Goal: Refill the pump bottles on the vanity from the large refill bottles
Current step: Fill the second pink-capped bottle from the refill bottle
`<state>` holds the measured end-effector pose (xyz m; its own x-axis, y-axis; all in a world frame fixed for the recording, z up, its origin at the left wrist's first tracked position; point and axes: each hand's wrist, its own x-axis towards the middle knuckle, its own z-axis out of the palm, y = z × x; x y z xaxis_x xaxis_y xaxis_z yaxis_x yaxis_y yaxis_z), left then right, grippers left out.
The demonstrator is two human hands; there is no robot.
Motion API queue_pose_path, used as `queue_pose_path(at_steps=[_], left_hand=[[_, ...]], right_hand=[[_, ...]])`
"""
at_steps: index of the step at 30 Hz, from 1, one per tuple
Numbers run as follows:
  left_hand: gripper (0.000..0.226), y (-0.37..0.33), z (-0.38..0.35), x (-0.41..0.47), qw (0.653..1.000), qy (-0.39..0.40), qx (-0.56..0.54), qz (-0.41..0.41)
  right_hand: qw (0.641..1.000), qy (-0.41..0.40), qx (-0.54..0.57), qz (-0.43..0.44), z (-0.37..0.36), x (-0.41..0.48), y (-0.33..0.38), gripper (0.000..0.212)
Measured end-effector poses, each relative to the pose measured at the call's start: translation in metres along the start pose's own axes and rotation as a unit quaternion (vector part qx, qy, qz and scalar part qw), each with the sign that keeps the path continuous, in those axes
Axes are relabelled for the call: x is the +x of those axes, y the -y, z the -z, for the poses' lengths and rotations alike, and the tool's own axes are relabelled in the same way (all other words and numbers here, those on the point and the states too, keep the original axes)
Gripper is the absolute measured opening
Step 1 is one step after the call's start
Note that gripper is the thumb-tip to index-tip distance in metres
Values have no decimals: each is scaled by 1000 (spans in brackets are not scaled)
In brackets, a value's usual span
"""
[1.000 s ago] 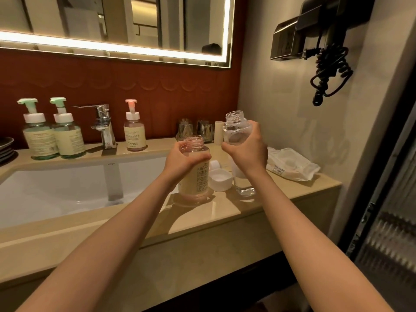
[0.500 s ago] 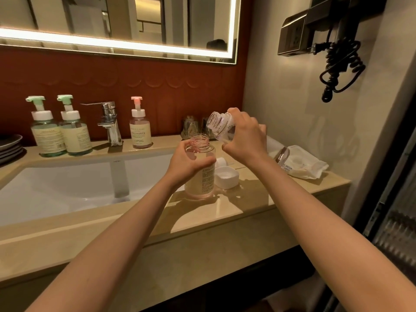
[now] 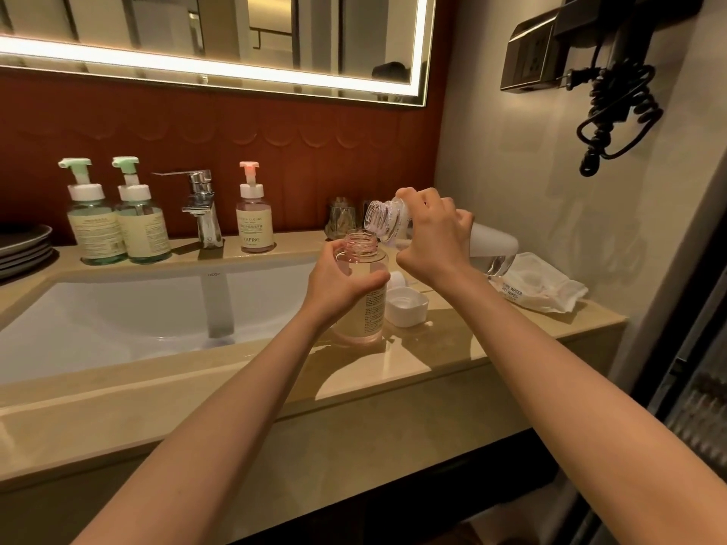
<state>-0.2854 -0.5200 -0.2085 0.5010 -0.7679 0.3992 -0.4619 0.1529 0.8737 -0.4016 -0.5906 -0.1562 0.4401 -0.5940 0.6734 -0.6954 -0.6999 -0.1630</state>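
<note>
Head camera caught it: the left hand [image 3: 342,287] had its fingers wrapped round the uncapped, pink-tinted clear plastic pump bottle [image 3: 360,245], upright on the beige stone worktop [image 3: 432,363] just right of the white sink [image 3: 118,320]. The right hand [image 3: 432,241] curled its fingers round the clear plastic refill bottle [image 3: 493,245], tipped nearly level, mouth just above the pump bottle's neck. A small white plastic cap [image 3: 407,306] sat beside its base.

Two green-topped pump bottles [image 3: 92,230] [image 3: 143,230] were counted; one pink-topped pump bottle [image 3: 255,230]; one uncapped pink bottle [image 3: 360,245]; one clear refill bottle [image 3: 387,224]. There was one tap [image 3: 202,206]; one wipes pack [image 3: 539,289].
</note>
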Motion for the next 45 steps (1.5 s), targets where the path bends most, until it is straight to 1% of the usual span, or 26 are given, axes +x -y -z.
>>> queue_pose_path(at_steps=[10, 18, 23, 31, 45], left_hand=[[78, 1, -2, -1, 1000, -17, 6, 7], [80, 1, -2, 0, 1000, -18, 9, 11], [81, 2, -2, 1, 1000, -16, 12, 14], [80, 2, -2, 0, 1000, -14, 9, 10], [80, 3, -2, 1, 1000, -12, 15, 2]], right_hand=[[999, -16, -22, 17, 2, 0, 3, 71], [998, -29, -34, 35, 2, 2, 5, 69], [996, -30, -66, 49, 5, 3, 6, 68], [994, -34, -83, 60, 5, 4, 7, 67], [994, -30, -92, 55, 4, 4, 7, 68]])
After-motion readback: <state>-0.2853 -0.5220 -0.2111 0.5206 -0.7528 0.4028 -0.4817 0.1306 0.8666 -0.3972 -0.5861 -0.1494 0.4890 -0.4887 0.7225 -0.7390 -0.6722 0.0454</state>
